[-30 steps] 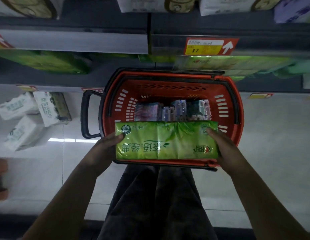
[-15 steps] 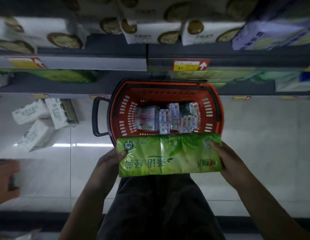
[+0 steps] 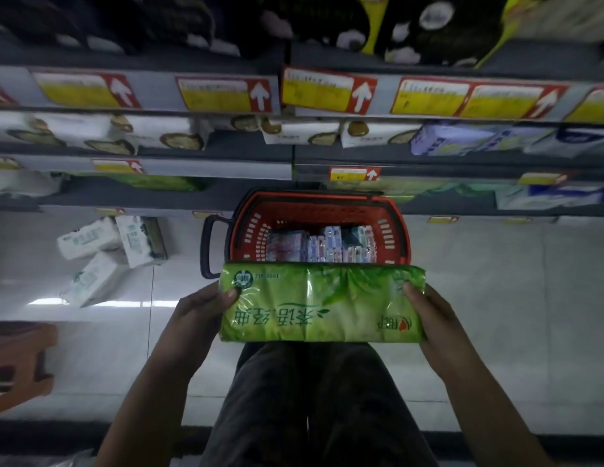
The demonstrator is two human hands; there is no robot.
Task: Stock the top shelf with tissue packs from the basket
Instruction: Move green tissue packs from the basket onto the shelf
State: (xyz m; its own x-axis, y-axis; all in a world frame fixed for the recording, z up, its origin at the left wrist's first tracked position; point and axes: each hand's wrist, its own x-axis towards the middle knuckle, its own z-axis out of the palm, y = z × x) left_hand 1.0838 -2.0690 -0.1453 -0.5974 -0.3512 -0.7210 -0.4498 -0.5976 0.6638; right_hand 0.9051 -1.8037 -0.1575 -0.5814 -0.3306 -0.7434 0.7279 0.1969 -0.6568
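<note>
- While both hands grip it by its short ends, a long green plastic-wrapped tissue pack (image 3: 321, 305) lies level between them, printed face up, in the air above the person's dark trousers (image 3: 310, 399).
- The left hand (image 3: 199, 315) is clamped on the pack's left end, thumb pressed on the top face; its other fingers are hidden beneath.
- The right hand (image 3: 435, 318) is clamped on the right end in the same way, thumb on top.
- Just beyond the hands, a red plastic shopping basket with slotted walls (image 3: 250, 230) sits lower down; the pack's far edge covers its near rim.
- Inside the basket, past the hands, a row of small pastel tissue packets (image 3: 327, 244) stands packed together.
- Beyond and outward of the left hand, three white tissue packs (image 3: 101, 251) lie loose on the pale tiled floor (image 3: 496, 298).
- Further outward of the left hand, part of an orange-brown stool (image 3: 17, 358) shows at the picture's edge.
- Ahead of both hands rise grey store shelves edged with yellow and red price labels (image 3: 223, 94).
- One shelf holds white packs with brown ovals (image 3: 91, 129) and, toward the right hand's side, a pale purple pack (image 3: 452, 138).
- The highest shelf in view, farthest from the hands, holds dark packs too blurred to describe.
</note>
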